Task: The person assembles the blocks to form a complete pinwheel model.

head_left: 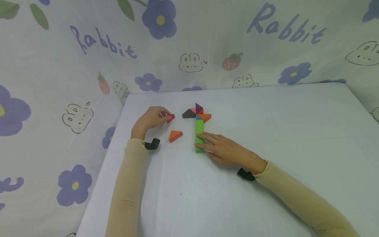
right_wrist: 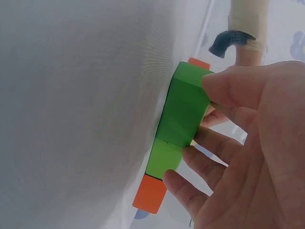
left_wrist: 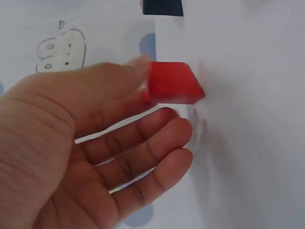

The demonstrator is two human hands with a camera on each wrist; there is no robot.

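Observation:
My left hand (head_left: 151, 118) pinches a small red block (left_wrist: 174, 83) with slanted ends between thumb and index finger, its other fingers loosely bent. In the head view that block is left of a flat arrangement of coloured blocks. My right hand (head_left: 228, 152) lies over a column of green blocks (head_left: 199, 126), its outstretched fingers touching them. A blue triangle (head_left: 198, 117) tops the column. Around it sit an orange block (head_left: 205, 117), a purple triangle (head_left: 198, 108), a black block (head_left: 188, 114), and partly hidden pink and red pieces.
A loose orange block (head_left: 175, 136) lies between the left hand and the green column. The white table (head_left: 266, 118) meets a patterned cloth (head_left: 213, 42) at the back and left. Each wrist carries a black camera, the left one (head_left: 152, 144) near the orange block.

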